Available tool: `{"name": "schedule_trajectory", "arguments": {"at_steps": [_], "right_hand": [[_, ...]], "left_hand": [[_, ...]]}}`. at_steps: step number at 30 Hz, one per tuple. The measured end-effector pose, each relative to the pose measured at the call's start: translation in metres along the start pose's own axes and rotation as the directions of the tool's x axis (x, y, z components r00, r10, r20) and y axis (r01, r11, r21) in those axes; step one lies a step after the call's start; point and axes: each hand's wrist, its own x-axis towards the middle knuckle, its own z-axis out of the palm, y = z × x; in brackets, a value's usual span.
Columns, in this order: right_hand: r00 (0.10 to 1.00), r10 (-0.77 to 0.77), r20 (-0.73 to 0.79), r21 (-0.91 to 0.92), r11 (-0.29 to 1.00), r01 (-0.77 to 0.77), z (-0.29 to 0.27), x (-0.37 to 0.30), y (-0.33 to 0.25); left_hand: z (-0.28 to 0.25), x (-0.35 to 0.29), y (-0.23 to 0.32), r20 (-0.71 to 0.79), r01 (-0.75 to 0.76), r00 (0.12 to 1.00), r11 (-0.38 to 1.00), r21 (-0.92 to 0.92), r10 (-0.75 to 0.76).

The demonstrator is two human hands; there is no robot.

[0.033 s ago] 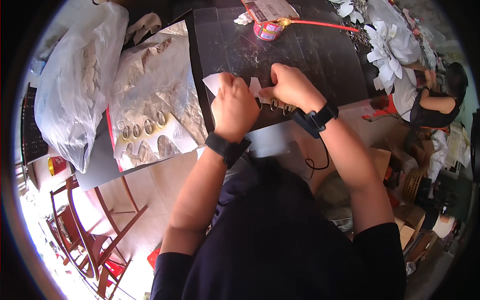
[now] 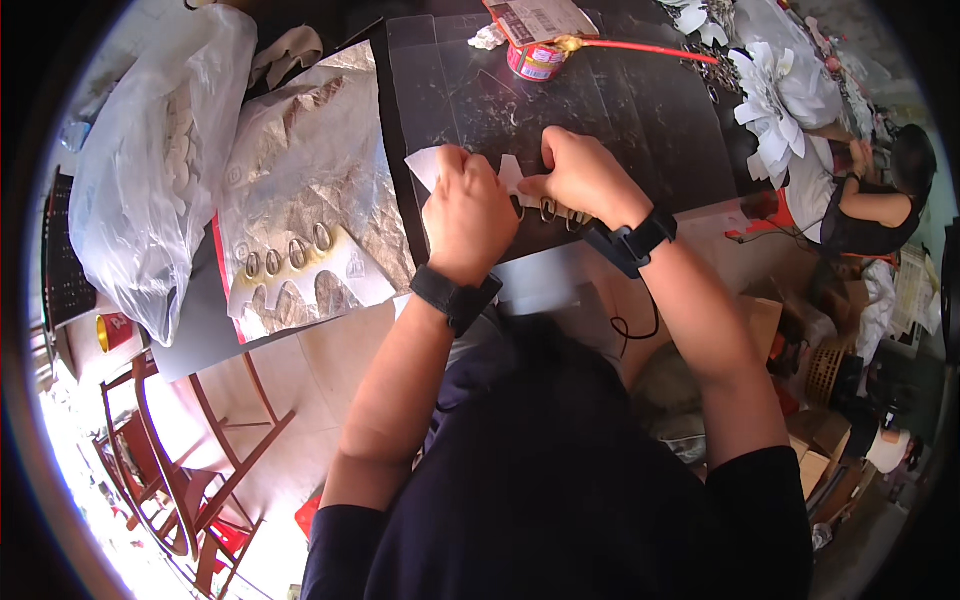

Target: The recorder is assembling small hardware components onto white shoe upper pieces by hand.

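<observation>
Both my hands are together over the dark work surface [image 2: 640, 110], at a white cut-out sheet piece [image 2: 511, 170] with pointed tabs. My left hand [image 2: 468, 215] is closed over its left part, a white corner sticking out beyond the knuckles. My right hand [image 2: 592, 180] is bent in at its right part, thumb against the piece; the other fingertips are hidden. Along the near edge, partly under my right hand, are small oval metal rings [image 2: 548, 210]. A similar white piece [image 2: 350, 268] lies to the left, several oval rings [image 2: 297, 253] on it amid yellowish stain.
Foil-like sheeting [image 2: 300, 140] lies under the left piece, beside a bulging clear plastic bag [image 2: 160, 170]. Behind my hands stands a pink can [image 2: 535, 65] with a red stick [image 2: 650, 48] and a card on it. White petal-like pieces [image 2: 775, 110] and a seated person [image 2: 875, 205] are at right.
</observation>
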Motion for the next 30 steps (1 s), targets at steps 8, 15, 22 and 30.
{"name": "schedule_trajectory", "arguments": {"at_steps": [8,15,22,30], "right_hand": [[0.967,-0.202,-0.154,-0.081,0.978,0.191,0.017,-0.007,0.008],[0.908,-0.335,-0.251,0.034,0.935,0.354,0.029,-0.008,0.017],[0.922,-0.3,-0.244,-0.035,0.953,0.301,0.026,-0.011,0.014],[0.917,-0.295,-0.268,-0.053,0.955,0.291,0.028,-0.009,0.017]], "left_hand": [[-0.007,0.003,0.004,0.022,0.056,0.998,0.998,-0.017,-0.056],[-0.003,0.004,0.0,-0.028,0.017,0.999,0.999,-0.032,-0.018],[-0.006,0.004,-0.001,-0.002,0.054,0.999,0.999,0.003,-0.054],[-0.003,0.005,-0.003,-0.027,0.032,0.999,0.999,0.011,-0.031]]}}
